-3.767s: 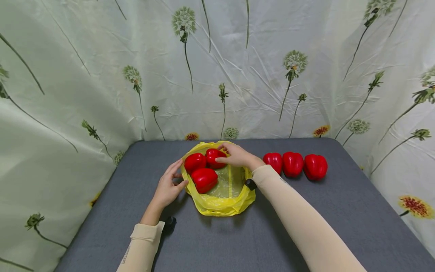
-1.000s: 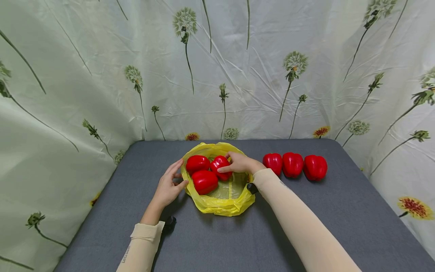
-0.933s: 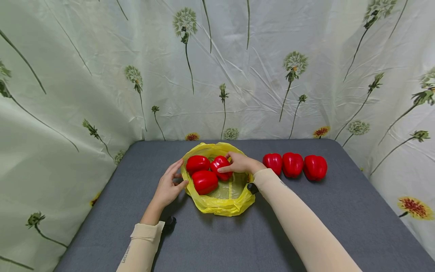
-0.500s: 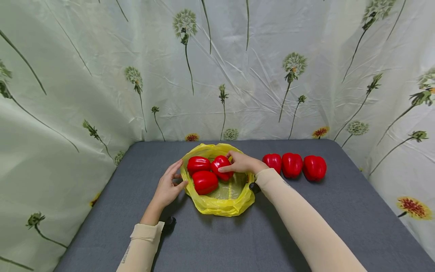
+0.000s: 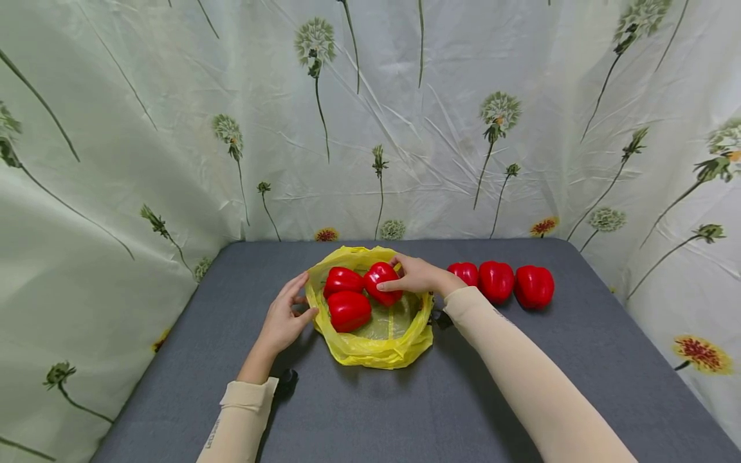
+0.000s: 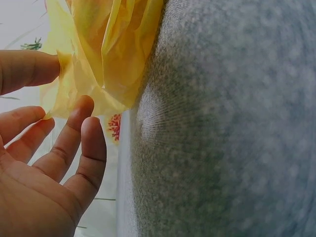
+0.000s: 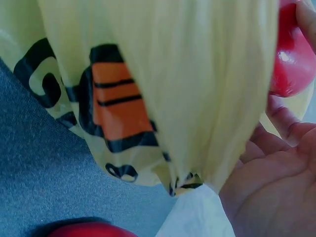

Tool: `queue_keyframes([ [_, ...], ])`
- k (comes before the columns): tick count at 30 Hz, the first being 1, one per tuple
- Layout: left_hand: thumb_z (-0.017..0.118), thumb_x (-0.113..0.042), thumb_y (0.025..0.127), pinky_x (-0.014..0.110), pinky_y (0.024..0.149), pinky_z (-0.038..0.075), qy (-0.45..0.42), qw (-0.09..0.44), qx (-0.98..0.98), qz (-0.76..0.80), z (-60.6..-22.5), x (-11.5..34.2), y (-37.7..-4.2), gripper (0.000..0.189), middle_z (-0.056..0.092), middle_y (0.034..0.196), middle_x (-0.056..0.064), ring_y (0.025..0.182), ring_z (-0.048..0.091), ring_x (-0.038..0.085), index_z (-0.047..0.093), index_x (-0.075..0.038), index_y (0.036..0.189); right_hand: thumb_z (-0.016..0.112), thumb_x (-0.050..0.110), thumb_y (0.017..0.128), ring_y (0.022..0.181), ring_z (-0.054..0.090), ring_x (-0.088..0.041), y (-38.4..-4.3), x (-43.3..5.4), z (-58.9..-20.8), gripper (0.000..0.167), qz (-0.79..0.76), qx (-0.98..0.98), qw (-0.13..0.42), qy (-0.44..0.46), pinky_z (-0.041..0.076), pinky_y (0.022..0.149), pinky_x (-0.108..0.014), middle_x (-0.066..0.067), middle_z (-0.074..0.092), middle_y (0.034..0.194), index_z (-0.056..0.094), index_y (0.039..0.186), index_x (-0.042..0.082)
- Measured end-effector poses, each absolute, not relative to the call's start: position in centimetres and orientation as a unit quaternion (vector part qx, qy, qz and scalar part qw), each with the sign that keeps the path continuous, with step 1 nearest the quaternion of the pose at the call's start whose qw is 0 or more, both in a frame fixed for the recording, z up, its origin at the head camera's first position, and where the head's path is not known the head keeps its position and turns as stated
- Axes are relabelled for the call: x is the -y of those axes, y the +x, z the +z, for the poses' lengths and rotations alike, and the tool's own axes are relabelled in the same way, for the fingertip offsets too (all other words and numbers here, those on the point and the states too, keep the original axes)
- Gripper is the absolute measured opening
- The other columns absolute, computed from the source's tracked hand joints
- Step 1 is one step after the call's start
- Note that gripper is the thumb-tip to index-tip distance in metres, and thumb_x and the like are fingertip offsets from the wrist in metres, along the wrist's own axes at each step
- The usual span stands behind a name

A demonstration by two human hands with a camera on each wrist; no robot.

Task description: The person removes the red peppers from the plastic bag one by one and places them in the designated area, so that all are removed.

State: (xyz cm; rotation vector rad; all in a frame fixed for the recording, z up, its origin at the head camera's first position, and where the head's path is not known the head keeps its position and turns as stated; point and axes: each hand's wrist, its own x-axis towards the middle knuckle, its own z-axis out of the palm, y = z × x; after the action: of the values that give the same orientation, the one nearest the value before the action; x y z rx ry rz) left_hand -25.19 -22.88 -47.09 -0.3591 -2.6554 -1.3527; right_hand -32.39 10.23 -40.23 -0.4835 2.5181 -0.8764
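A yellow plastic bag (image 5: 376, 354) stands with its mouth spread wide, rim rolled outward. Inside it are three red bell peppers: one at back left (image 5: 343, 281), one at front left (image 5: 350, 312) and one at back right (image 5: 379, 278). My right hand (image 5: 419, 275) reaches over the rim and holds the back-right pepper between thumb and fingers; the right wrist view shows this pepper (image 7: 294, 61) past the bag's wall. My left hand (image 5: 283, 321) rests against the bag's left side, thumb and index fingertips at the rim, the other fingers spread loosely (image 6: 59, 153).
Three more red bell peppers stand in a row right of the bag: a left one (image 5: 465, 272) partly behind my right wrist, a middle one (image 5: 496, 281) and a right one (image 5: 534, 287). A grey cloth covers the table (image 5: 370, 418). A flowered curtain (image 5: 440, 128) hangs behind.
My right hand has shifted right with the back-right pepper, which now tilts more upright. The back-left pepper has also slid right and turned. The left hand has stayed at the bag's rim.
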Motion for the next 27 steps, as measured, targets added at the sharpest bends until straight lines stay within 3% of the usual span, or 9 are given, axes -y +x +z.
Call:
queue_keyframes([
  [8,0.08,-0.001,0.094,0.022,0.075,0.054,-0.123,0.077,0.88,-0.452,-47.0,23.1,-25.2,0.081,0.04,0.171,0.017,0.116,0.069,0.038,0.042,-0.004,0.165,0.077,0.05,0.096,0.115,0.063,-0.026,-32.4,-10.8,-40.1,0.068,-0.338,-0.903,0.203,-0.172,0.055,0.092,-0.038,-0.015,0.067,0.133,0.049,0.142,0.008],
  [18,0.079,-0.001,0.094,0.022,0.078,0.055,-0.115,0.074,0.88,-0.454,-47.1,23.2,-25.2,0.081,0.039,0.171,0.018,0.117,0.07,0.038,0.041,-0.005,0.165,0.075,0.049,0.097,0.127,0.063,-0.032,-32.1,-11.4,-39.2,0.066,-0.351,-0.898,0.197,-0.176,0.057,0.102,-0.046,-0.017,0.065,0.14,0.049,0.142,0.009],
  [27,0.079,-0.001,0.094,0.023,0.079,0.055,-0.112,0.077,0.88,-0.454,-46.9,23.4,-25.1,0.081,0.039,0.172,0.018,0.118,0.07,0.039,0.04,-0.005,0.165,0.072,0.049,0.099,0.126,0.064,-0.034,-31.7,-12.2,-38.1,0.07,-0.346,-0.906,0.179,-0.168,0.057,0.101,-0.048,-0.019,0.063,0.139,0.046,0.149,0.008],
])
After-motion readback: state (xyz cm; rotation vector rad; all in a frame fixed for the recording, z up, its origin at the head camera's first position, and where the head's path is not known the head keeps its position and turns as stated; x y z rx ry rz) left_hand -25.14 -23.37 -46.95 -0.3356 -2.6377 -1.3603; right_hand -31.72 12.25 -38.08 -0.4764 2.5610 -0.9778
